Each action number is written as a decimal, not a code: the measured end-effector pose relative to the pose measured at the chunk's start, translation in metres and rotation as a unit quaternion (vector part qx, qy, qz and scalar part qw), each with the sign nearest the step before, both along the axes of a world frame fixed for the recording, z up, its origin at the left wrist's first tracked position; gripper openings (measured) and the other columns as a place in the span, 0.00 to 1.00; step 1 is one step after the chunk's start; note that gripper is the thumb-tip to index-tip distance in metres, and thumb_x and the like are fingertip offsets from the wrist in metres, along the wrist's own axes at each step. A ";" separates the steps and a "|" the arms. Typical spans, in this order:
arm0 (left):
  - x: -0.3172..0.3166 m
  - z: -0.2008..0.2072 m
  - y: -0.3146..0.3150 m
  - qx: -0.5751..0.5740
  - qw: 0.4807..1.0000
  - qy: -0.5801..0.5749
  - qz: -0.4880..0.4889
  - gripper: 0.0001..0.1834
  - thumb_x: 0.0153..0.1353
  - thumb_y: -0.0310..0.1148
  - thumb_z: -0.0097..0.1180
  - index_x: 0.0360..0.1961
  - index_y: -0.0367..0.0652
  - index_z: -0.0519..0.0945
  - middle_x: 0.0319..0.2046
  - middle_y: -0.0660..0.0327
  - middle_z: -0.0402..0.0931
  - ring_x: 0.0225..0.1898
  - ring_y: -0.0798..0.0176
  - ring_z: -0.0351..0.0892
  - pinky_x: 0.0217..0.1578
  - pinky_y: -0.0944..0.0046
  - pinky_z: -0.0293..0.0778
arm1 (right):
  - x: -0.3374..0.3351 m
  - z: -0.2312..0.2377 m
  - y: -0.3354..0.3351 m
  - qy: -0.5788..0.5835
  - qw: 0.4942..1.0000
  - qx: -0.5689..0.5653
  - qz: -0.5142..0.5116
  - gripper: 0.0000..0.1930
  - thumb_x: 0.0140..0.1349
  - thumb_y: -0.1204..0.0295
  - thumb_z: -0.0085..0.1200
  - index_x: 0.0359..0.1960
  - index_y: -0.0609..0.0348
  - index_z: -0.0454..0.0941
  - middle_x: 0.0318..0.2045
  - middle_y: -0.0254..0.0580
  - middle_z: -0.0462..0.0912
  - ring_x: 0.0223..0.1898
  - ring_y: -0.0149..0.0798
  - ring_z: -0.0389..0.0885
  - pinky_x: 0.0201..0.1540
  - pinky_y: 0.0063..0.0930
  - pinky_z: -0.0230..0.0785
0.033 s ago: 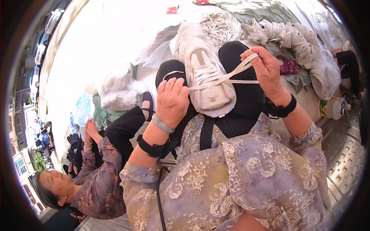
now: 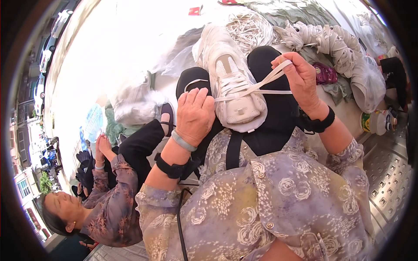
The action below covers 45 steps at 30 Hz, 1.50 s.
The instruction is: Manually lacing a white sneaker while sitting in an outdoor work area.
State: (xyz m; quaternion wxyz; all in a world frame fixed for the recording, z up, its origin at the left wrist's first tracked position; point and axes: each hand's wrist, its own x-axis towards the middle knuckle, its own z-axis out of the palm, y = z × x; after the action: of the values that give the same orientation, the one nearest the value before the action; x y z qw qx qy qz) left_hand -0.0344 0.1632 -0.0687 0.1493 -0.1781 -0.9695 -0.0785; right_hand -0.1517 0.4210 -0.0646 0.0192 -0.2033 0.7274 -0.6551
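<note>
A cream-white sneaker [image 2: 241, 114] rests between my knees, its toe pointing away from me and its tongue near me. Flat white shoelace [image 2: 230, 87] crosses its front in several rows. My left hand [image 2: 196, 114], left of the shoe, is closed on one lace end, and a loose tip shows beyond its knuckles. On the other side, my right hand [image 2: 303, 82] is raised and pinches lace strands between thumb and fingers, pulled taut from the shoe. A second strand runs straight across toward my right wrist.
A heap of white laces [image 2: 250, 30] lies beyond the shoe. Bundled pale shoes [image 2: 335, 48] curve round the far right. A maroon pouch [image 2: 324, 73] and a clear jar [image 2: 379, 122] are at right. At left, another person [image 2: 115, 204] sits holding a pale blue, fan-like thing [image 2: 93, 124].
</note>
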 end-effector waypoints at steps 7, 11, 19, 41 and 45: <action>-0.010 -0.004 0.007 0.003 0.998 0.042 -0.050 0.12 0.47 0.25 0.55 0.36 0.39 0.74 0.40 0.55 0.75 0.43 0.53 0.75 0.46 0.55 0.68 | -0.003 -0.003 -0.006 -0.023 0.998 -0.065 -0.011 0.08 0.65 0.73 0.48 0.37 0.66 0.76 0.32 0.35 0.81 0.32 0.24 0.75 0.39 0.18 0.69; -0.008 0.004 -0.002 -0.021 0.999 0.022 -0.026 0.09 0.47 0.25 0.53 0.33 0.40 0.75 0.37 0.57 0.76 0.44 0.54 0.75 0.47 0.55 0.67 | 0.000 -0.005 -0.005 -0.052 0.997 -0.059 0.006 0.07 0.65 0.74 0.47 0.37 0.65 0.75 0.31 0.36 0.81 0.33 0.23 0.75 0.38 0.18 0.69; 0.038 0.052 -0.124 -0.238 0.934 0.007 0.268 0.09 0.46 0.24 0.48 0.30 0.41 0.77 0.35 0.59 0.77 0.41 0.54 0.75 0.44 0.55 0.67 | 0.022 -0.013 -0.017 0.120 0.972 0.157 0.124 0.13 0.50 0.75 0.57 0.39 0.63 0.73 0.32 0.47 0.78 0.30 0.48 0.77 0.35 0.33 0.70; 0.020 0.006 -0.102 0.007 0.963 -0.164 0.215 0.15 0.46 0.26 0.51 0.38 0.42 0.80 0.46 0.57 0.76 0.49 0.51 0.73 0.48 0.53 0.66 | 0.017 -0.002 0.010 -0.007 0.966 0.215 0.140 0.05 0.58 0.74 0.54 0.27 0.63 0.76 0.18 0.45 0.74 0.19 0.40 0.73 0.26 0.30 0.64; 0.007 0.012 -0.025 0.144 0.981 -0.115 0.058 0.23 0.46 0.25 0.56 0.49 0.41 0.75 0.49 0.53 0.75 0.54 0.49 0.71 0.56 0.55 0.62 | 0.006 -0.004 0.015 -0.019 0.952 0.274 0.135 0.09 0.57 0.69 0.57 0.33 0.63 0.77 0.20 0.45 0.75 0.21 0.40 0.74 0.26 0.29 0.65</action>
State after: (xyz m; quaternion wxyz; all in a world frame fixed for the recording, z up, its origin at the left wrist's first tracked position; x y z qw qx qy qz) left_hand -0.0270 0.1380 -0.0562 0.0648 -0.0879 -0.9674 -0.2284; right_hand -0.1456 0.4355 -0.0684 0.1762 -0.2744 0.8440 -0.4259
